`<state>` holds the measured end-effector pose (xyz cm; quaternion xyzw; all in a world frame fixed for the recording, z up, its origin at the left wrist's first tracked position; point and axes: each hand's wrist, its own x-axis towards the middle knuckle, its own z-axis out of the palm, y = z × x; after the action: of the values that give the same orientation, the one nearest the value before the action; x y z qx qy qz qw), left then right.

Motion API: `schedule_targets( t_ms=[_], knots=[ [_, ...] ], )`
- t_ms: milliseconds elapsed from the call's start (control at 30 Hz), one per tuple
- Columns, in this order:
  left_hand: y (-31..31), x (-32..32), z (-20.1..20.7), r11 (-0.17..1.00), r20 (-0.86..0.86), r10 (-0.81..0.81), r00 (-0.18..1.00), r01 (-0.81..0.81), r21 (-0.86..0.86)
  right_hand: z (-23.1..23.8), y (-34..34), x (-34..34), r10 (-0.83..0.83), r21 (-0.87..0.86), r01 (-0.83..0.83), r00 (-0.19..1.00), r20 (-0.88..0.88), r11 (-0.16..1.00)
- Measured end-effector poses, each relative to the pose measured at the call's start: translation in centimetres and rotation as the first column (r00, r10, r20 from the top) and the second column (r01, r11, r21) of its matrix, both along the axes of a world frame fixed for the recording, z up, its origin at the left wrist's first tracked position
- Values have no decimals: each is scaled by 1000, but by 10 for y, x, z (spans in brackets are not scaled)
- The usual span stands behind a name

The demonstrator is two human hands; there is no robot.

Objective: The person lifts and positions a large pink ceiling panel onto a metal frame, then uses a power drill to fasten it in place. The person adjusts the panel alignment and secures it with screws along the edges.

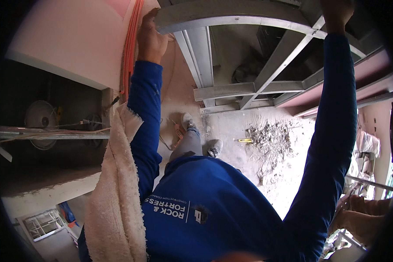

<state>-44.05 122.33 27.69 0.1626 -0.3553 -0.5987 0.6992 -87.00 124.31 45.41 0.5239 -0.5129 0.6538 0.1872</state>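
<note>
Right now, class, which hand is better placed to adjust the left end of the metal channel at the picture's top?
Probably the left hand: it is at that end of the metal channel. The right hand is well to the right, partly cut off by the picture's upper edge.

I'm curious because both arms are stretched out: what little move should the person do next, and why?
Perhaps a gentle press with the left hand to steady the grey metal channel: that hand holds the channel's end, while the right hand is by the metal frame farther right, its grip cut off at the picture's edge.
</note>
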Motion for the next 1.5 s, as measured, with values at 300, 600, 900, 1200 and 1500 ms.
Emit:
schedule_targets(
  t_ms=[300,600,900,1200,1500],
  knots=[
    [-7,11,-13,982,364,170,916,-125,-144,-7,-16,-15,-113,-70,107,989,-95,992],
    [5,8,-6,857,550,504,666,-308,-413,-15,-22,-32,-193,76,189,980,47,979],
    [25,-10,13,852,524,511,681,-324,-411,-12,-15,-17,-153,147,134,980,128,980],
    [2,1,8,999,291,38,956,-31,-29,-13,-10,-7,-112,123,93,981,158,988],
    [15,9,63,807,566,566,600,-544,-230,-17,-13,-6,-88,107,72,985,150,992]
  ],
)
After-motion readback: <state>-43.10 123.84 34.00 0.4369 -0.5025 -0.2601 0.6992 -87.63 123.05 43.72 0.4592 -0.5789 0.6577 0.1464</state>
